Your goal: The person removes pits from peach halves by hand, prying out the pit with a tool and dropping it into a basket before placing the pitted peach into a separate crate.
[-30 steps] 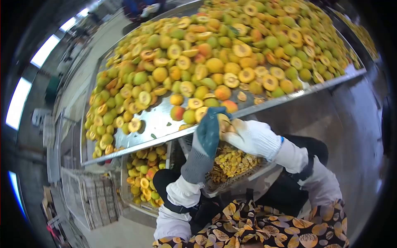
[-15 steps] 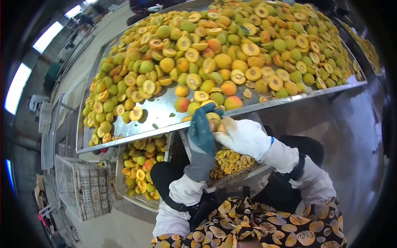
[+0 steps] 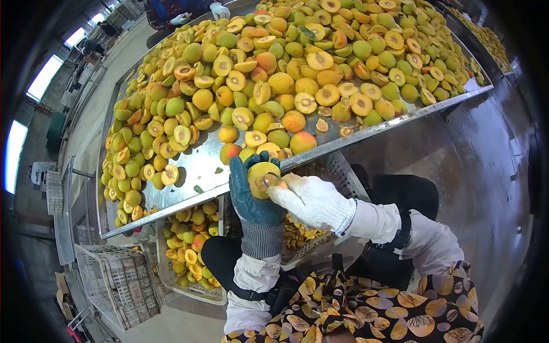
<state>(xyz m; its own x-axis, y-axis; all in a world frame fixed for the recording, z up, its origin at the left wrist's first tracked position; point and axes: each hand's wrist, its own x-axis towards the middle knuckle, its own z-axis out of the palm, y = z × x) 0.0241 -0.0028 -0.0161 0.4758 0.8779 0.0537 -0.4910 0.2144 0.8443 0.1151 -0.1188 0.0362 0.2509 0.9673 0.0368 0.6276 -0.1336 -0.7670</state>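
One fruit (image 3: 255, 170) sits in your left hand (image 3: 254, 194), just in front of the tabletop (image 3: 197, 163); your fingers grip around it, seemingly to steady it with its brown centre facing your right hand (image 3: 314, 203). That hand's fingertips meet the centre; whether they grip a tool, you cannot tell here. Beneath both hands, a crate (image 3: 346, 171) of yellow pieces (image 3: 302, 233) stands where dropped bits would likely land. The tabletop's raised rim probably keeps the heap (image 3: 286, 83) from rolling off. Across it rests a co-worker's gloved hand (image 3: 219, 10).
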